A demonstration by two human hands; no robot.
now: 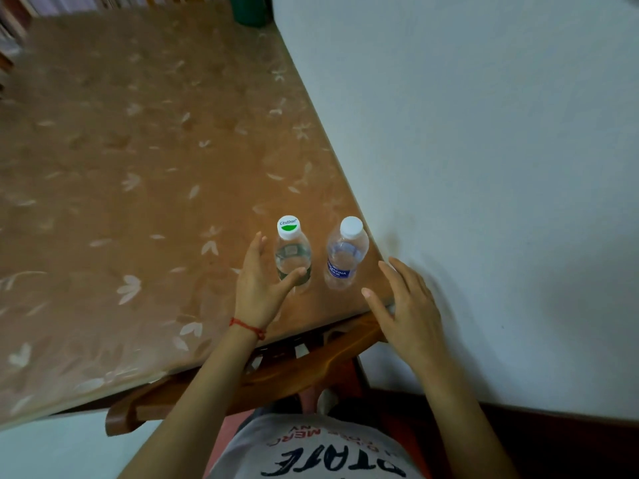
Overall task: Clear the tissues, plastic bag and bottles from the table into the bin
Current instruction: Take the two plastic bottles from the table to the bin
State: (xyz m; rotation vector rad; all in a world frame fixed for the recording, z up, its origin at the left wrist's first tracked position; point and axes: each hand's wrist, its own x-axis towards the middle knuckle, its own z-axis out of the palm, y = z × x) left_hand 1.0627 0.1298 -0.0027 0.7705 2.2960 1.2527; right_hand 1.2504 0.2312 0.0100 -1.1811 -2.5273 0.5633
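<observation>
Two clear plastic bottles stand upright near the table's right corner. The left bottle (pixel 293 252) has a white cap with a green mark and a green label. The right bottle (pixel 345 257) has a plain white cap and a blue label. My left hand (pixel 259 285) is open around the left bottle's lower part, thumb in front of it, fingers to its left, not closed on it. My right hand (pixel 408 305) hovers open to the right of the blue-label bottle, over the table's corner, a short gap away. No tissues, plastic bag or bin are in view.
The table (pixel 138 202) has a brown flower-patterned cover and abuts a white wall (pixel 484 167) on the right. A wooden chair back (pixel 276 375) sits below the table's near edge. A dark green container (pixel 250 10) stands at the far corner.
</observation>
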